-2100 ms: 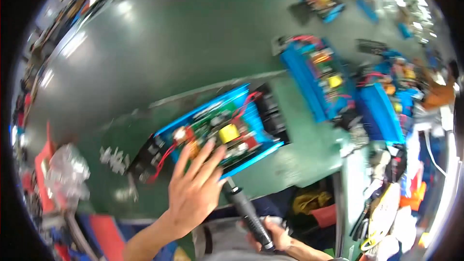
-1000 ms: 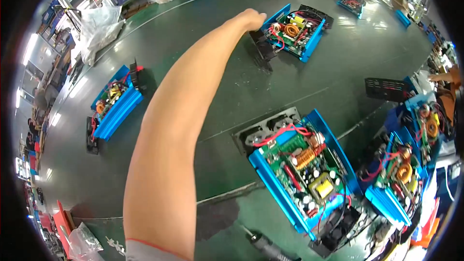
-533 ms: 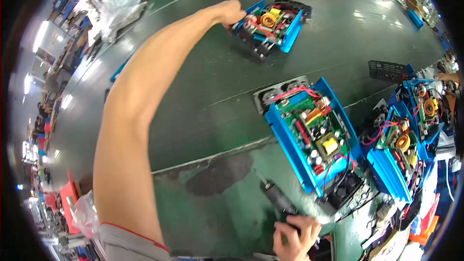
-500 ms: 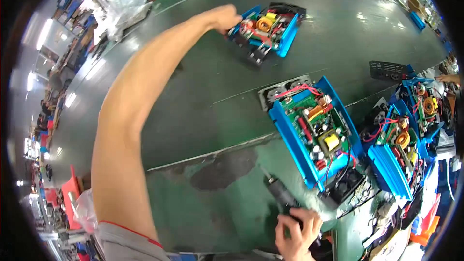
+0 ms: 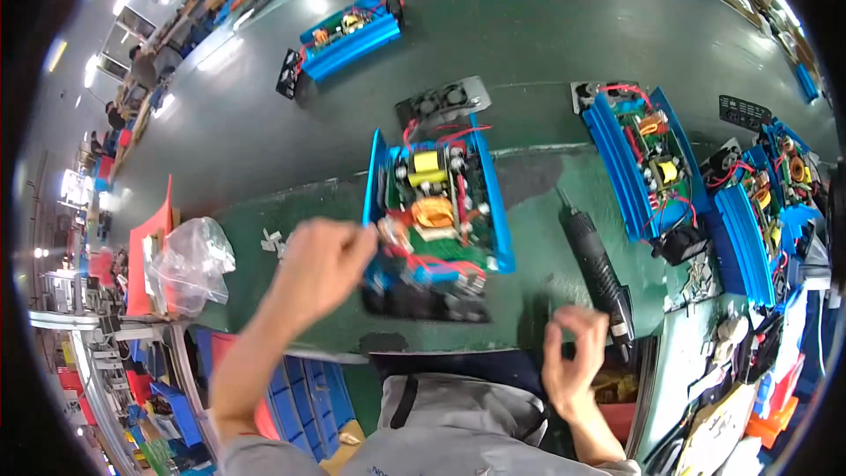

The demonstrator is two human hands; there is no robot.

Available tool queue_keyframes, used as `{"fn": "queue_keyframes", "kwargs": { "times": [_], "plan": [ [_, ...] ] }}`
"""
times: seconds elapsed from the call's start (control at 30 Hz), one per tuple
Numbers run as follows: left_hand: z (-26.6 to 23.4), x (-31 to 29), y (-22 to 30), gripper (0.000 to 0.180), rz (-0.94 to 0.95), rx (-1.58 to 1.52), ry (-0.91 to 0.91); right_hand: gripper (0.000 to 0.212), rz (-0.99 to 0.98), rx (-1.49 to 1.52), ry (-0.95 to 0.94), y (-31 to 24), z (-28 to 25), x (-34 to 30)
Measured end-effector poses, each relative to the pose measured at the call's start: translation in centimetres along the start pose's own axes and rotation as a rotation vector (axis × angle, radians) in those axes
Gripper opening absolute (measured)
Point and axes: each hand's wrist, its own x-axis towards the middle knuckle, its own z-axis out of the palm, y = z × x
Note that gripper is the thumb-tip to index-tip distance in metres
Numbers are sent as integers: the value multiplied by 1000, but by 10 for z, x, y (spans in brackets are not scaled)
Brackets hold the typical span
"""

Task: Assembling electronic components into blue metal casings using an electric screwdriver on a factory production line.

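Head view: blue open-topped circuit unit (image 5: 438,211), earlier far up the green counter (image 5: 220,123), now sits just before the person, left hand (image 5: 322,263) fingers pinched on its near-left corner, right hand (image 5: 573,361) fingers curled loosely, empty, beside black electric screwdriver (image 5: 597,269).

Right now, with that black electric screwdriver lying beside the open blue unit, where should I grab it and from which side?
Grip the black electric screwdriver around its thick ribbed middle, coming from above with the right hand, which hovers empty just past its near end. It lies flat on the green table, clear space along its left side, while another blue unit crowds the right. The left hand is at the open blue unit.
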Motion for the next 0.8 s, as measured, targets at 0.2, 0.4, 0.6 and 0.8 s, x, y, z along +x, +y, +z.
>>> {"fn": "queue_keyframes", "kwargs": {
  "times": [0.2,0.4,0.6,0.8],
  "plan": [
    [44,-44,-19,14,254,-169,65,22,637,435,-44,-1,15,-124],
    [37,0,-45,33,717,119,66,33,693,669,-91,-19,22,-107],
    [59,8,-59,33,978,241,213,64,474,513,27,-24,11,-65],
    [104,-37,-43,33,896,193,314,69,242,140,-48,-29,17,42]
  ]
}}
